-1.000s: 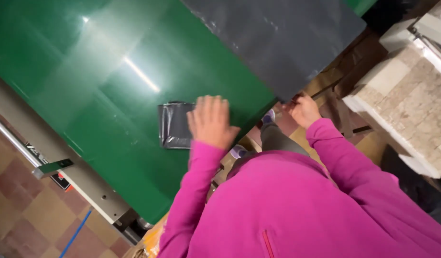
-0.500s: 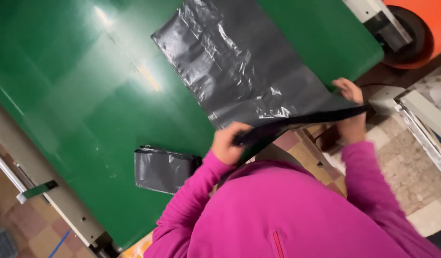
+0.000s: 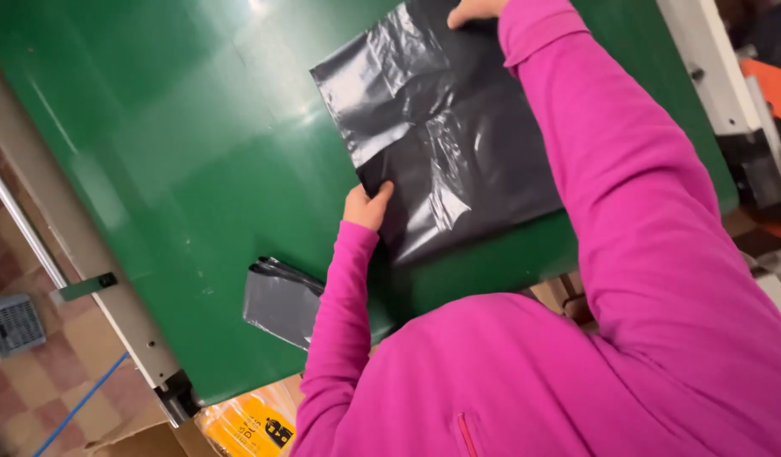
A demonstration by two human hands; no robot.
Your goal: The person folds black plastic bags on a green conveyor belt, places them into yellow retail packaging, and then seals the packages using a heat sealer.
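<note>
Nearest to the person, a folded stack (image 3: 282, 300) of grey bags lies at the bench (image 3: 179, 169) edge, beside the left sleeve. The left hand (image 3: 367, 206) pinches the near edge of the black bag (image 3: 445, 135), which is spread flat on the bench. Farther away, the right hand (image 3: 473, 10) presses the far edge, perhaps to keep the bag stretched; its fingers I cannot tell.

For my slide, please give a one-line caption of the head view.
Left hand and right hand spread a black plastic bag on a green table, beside a folded grey bag.
</note>
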